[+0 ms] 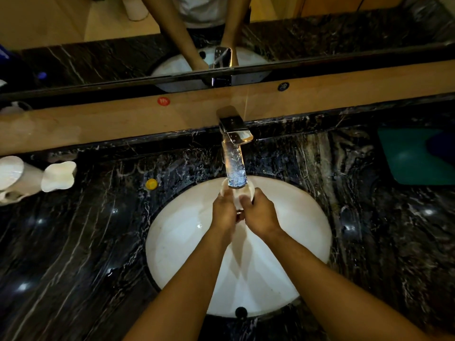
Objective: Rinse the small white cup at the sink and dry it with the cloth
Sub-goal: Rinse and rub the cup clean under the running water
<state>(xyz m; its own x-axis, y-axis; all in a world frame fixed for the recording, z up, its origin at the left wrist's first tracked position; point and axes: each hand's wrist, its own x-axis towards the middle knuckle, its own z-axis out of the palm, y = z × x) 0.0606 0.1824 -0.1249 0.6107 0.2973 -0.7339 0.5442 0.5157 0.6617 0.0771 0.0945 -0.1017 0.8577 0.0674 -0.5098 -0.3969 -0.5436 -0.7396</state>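
Under the chrome faucet [234,153] spout, at twelve o'clock over the round white basin [177,242], both hands close around the small white cup [242,193]. Left hand [225,212] cradles its nine o'clock side with curled fingers, while right hand [261,214] clamps the three o'clock rim, thumb on top. Glossy black veined marble counter [73,242] surrounds the basin; a folded green cloth [413,156] lies at two o'clock.

dim room, black marble counter [73,242], mirror [98,33] above a tan ledge [98,119].

left grip [224,209]: bare, no rings | right grip [261,214]: bare | forearms: unsleeved | mirror: white top
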